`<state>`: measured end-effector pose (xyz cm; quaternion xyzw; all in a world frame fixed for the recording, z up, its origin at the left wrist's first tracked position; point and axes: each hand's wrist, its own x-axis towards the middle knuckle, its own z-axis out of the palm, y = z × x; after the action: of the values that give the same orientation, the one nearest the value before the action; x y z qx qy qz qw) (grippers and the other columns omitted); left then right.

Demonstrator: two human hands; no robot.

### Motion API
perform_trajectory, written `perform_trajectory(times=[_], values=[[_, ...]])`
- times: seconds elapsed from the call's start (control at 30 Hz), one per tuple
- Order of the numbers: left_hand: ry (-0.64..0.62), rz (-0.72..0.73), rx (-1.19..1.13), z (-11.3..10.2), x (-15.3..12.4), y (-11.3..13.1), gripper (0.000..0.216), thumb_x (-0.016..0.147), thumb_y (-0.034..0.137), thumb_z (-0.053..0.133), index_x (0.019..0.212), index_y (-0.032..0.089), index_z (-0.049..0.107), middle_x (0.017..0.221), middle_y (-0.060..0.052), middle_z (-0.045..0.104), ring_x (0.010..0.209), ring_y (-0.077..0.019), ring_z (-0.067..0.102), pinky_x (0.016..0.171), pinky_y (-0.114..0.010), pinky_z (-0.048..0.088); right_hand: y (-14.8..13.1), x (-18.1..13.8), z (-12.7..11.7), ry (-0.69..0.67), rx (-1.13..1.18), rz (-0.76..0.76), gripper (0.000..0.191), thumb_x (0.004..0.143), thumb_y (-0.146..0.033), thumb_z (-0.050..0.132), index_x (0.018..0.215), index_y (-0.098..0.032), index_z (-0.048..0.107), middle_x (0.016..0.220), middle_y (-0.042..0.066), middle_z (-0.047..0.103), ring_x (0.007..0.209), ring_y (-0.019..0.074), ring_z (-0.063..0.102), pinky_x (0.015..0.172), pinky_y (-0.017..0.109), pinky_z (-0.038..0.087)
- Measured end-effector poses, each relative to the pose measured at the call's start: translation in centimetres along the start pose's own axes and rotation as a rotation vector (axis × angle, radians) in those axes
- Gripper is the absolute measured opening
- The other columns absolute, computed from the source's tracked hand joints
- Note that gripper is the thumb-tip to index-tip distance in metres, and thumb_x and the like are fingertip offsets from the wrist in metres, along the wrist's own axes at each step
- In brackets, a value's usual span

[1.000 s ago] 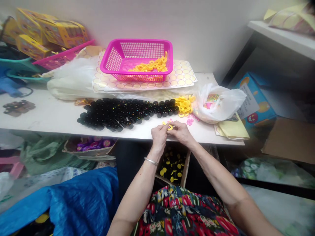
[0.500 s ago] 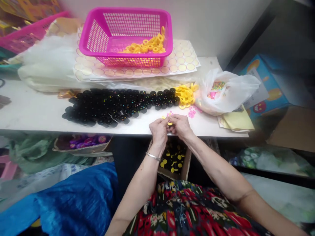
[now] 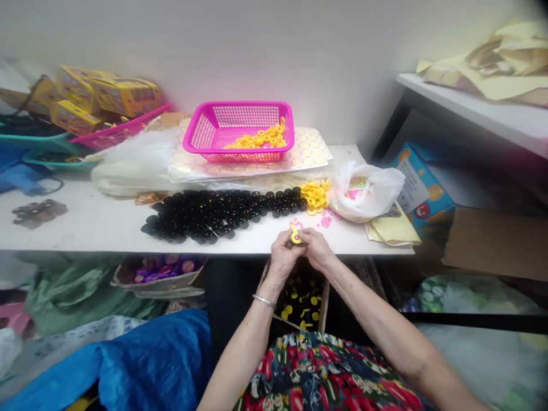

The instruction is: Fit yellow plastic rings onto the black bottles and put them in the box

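Note:
At the table's front edge, my left hand (image 3: 283, 252) and my right hand (image 3: 315, 246) meet, with fingers closed around a small yellow round piece (image 3: 295, 236). It has a pinkish centre with a dark ring and a narrow tab on top. Its underside is hidden by my fingers. Just beyond lie tiny pink pieces (image 3: 326, 219) on the white tabletop. A pile of yellow rings (image 3: 315, 197) adjoins a long cluster of black round pieces with coloured specks (image 3: 214, 211). Below my hands sits a box (image 3: 326, 305) of black and yellow discs (image 3: 305, 297).
Behind the cluster, a pink basket (image 3: 201, 151) with yellow rings stands on sticker sheets (image 3: 314, 149). A white plastic bag (image 3: 377, 185) is to the right, beside folded yellow paper (image 3: 394, 229). Yellow boxes (image 3: 126, 94) fill the far left. A shelf (image 3: 471, 108) juts in at right.
The camera view has tilted up, so the table sits lower and more of the wall shows. The yellow piece is now more visible between my fingers.

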<state>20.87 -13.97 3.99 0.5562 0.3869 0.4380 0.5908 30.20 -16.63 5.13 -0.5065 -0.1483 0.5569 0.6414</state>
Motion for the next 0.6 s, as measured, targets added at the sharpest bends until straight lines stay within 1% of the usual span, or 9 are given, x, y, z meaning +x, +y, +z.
perform_trajectory(times=[0.07,0.1,0.17,0.23,0.3,0.37,0.43,0.5,0.6], values=[[0.021,-0.01,0.042,-0.1,-0.6,0.1,0.035,0.05,0.021,0.077,0.083,0.015,0.069,0.08,0.001,0.057,0.068,-0.0092,0.051,0.062,-0.021,0.041,-0.4,-1.0,-0.5,-0.047,-0.084,0.057,0.019,0.069,-0.03,0.062,0.075,-0.017,0.051,0.063,-0.002,0.059,0.05,0.0107,0.056,0.041,0.022,0.045],[0.004,-0.008,0.056,-0.1,-0.9,0.3,0.033,0.05,0.022,0.078,0.081,0.015,0.069,0.079,0.0,0.057,0.071,-0.0106,0.052,0.064,-0.022,0.042,-0.6,-1.4,-0.8,-0.048,-0.137,0.067,0.021,0.072,-0.036,0.06,0.075,-0.017,0.051,0.06,-0.002,0.058,0.045,0.0105,0.054,0.038,0.022,0.042],[-0.094,0.023,0.083,-0.4,-1.4,0.6,0.034,0.049,0.022,0.079,0.081,0.016,0.07,0.08,-0.001,0.059,0.077,-0.0138,0.053,0.071,-0.026,0.043,-1.2,-1.7,-1.5,-0.023,-0.241,0.052,0.029,0.074,-0.044,0.057,0.069,-0.016,0.05,0.05,-0.003,0.052,0.037,0.0082,0.046,0.032,0.018,0.032],[-0.21,0.077,0.103,-0.7,-1.7,0.9,0.036,0.048,0.022,0.081,0.082,0.018,0.071,0.082,-0.003,0.06,0.085,-0.0165,0.053,0.08,-0.029,0.042,-1.7,-1.7,-2.3,-0.047,-0.295,0.055,0.035,0.071,-0.047,0.06,0.062,-0.015,0.049,0.045,-0.004,0.047,0.035,0.0057,0.04,0.031,0.016,0.023],[-0.284,0.116,0.107,-1.0,-2.0,1.1,0.038,0.048,0.022,0.082,0.084,0.019,0.072,0.085,-0.003,0.06,0.09,-0.0178,0.051,0.086,-0.032,0.04,-2.2,-1.6,-3.0,-0.17,-0.261,0.123,0.034,0.067,-0.045,0.066,0.063,-0.014,0.052,0.048,-0.004,0.049,0.04,0.0052,0.043,0.034,0.015,0.027],[-0.313,0.123,0.12,-1.1,-2.1,1.2,0.04,0.047,0.023,0.082,0.086,0.02,0.072,0.088,-0.003,0.058,0.093,-0.0187,0.05,0.09,-0.034,0.039,-2.7,-1.6,-3.7,-0.334,-0.179,0.218,0.034,0.065,-0.044,0.069,0.069,-0.014,0.055,0.054,-0.004,0.054,0.047,0.0064,0.049,0.041,0.016,0.037],[-0.329,0.112,0.166,-1.2,-2.3,1.2,0.042,0.047,0.023,0.083,0.088,0.022,0.072,0.092,-0.004,0.056,0.096,-0.0198,0.049,0.092,-0.036,0.038,-3.0,-1.8,-4.3,-0.462,-0.127,0.28,0.038,0.063,-0.047,0.071,0.074,-0.013,0.058,0.061,-0.002,0.058,0.054,0.0083,0.053,0.048,0.02,0.044],[-0.353,0.11,0.222,-1.2,-2.6,1.2,0.043,0.048,0.025,0.082,0.089,0.023,0.072,0.093,-0.004,0.055,0.099,-0.0204,0.047,0.094,-0.037,0.036,-3.2,-2.0,-4.9,-0.536,-0.121,0.307,0.043,0.062,-0.051,0.071,0.078,-0.012,0.06,0.066,0.001,0.06,0.057,0.01,0.056,0.051,0.022,0.047],[-0.394,0.122,0.28,-1.0,-2.9,1.1,0.042,0.051,0.029,0.081,0.092,0.026,0.071,0.093,-0.003,0.053,0.1,-0.02,0.046,0.095,-0.037,0.036,-3.1,-2.3,-5.8,-0.599,-0.113,0.305,0.044,0.062,-0.049,0.072,0.083,-0.011,0.061,0.07,0.002,0.061,0.061,0.0107,0.057,0.055,0.024,0.05]])
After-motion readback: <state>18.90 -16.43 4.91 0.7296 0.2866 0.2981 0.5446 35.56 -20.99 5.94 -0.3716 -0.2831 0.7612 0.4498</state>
